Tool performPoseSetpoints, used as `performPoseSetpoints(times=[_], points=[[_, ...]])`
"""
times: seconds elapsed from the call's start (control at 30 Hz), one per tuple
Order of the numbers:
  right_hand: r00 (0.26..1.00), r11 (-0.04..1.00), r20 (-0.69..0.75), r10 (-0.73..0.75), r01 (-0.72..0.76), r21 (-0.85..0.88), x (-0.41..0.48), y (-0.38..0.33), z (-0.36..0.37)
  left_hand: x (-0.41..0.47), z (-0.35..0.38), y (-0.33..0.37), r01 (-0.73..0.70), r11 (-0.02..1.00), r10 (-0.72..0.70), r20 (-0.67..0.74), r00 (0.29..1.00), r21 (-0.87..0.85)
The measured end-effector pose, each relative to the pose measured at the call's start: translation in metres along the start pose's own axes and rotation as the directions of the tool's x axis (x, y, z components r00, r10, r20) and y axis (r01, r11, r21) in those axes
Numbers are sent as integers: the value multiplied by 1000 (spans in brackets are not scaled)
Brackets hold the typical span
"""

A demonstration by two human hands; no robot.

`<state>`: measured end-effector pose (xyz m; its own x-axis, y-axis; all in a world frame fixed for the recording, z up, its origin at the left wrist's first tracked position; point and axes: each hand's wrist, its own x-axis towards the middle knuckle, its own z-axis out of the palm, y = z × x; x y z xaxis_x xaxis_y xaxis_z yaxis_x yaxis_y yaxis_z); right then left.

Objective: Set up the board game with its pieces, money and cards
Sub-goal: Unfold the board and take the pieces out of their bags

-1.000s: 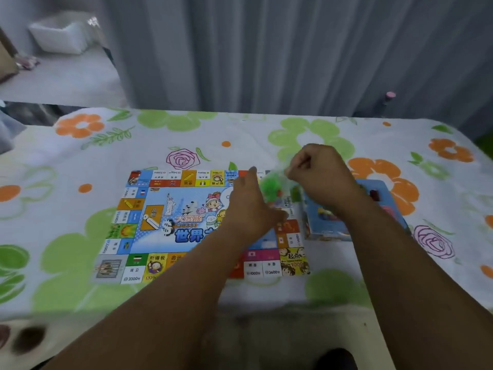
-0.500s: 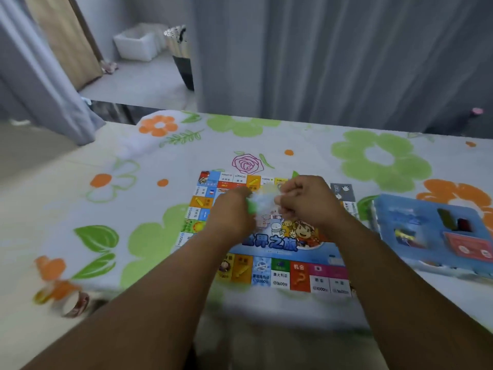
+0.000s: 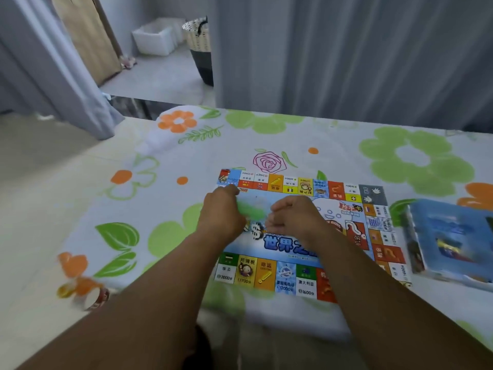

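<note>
Moved: my hands have carried the green bag from the board's right edge to its middle.
Grip: left hand and right hand both pinch the blurred bag, centre frame, over the board.
Risk: a hard tear may scatter pieces off the table.

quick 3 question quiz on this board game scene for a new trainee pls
1. True or false: the board lies flat on the flowered tablecloth.
2. Pick one: the blue box sits A) left of the board, B) right of the board, C) on top of the board.
3. Fill in: the left hand and the right hand pinch a small bag above the board, and its blurred contents look ____ in colour.

Key: 1 true; 2 B; 3 green.
</note>
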<state>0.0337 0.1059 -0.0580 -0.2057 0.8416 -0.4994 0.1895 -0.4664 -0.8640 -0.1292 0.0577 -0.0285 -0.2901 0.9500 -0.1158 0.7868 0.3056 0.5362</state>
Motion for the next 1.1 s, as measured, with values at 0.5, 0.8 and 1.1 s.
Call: performPoseSetpoints(times=[0.5, 0.8, 1.1], points=[[997, 997, -43, 59, -57, 61, 5, 3, 9, 3, -1, 15, -121, 988, 112, -95, 989, -97], [997, 973, -25, -69, 62, -221, 4, 3, 17, -1, -6, 18, -249, 968, 252, -106, 962, 37], [919, 676, 32, -392, 311, -668, 11, 8, 29, -2, -1, 20, -254, 967, 255, -85, 963, 20]])
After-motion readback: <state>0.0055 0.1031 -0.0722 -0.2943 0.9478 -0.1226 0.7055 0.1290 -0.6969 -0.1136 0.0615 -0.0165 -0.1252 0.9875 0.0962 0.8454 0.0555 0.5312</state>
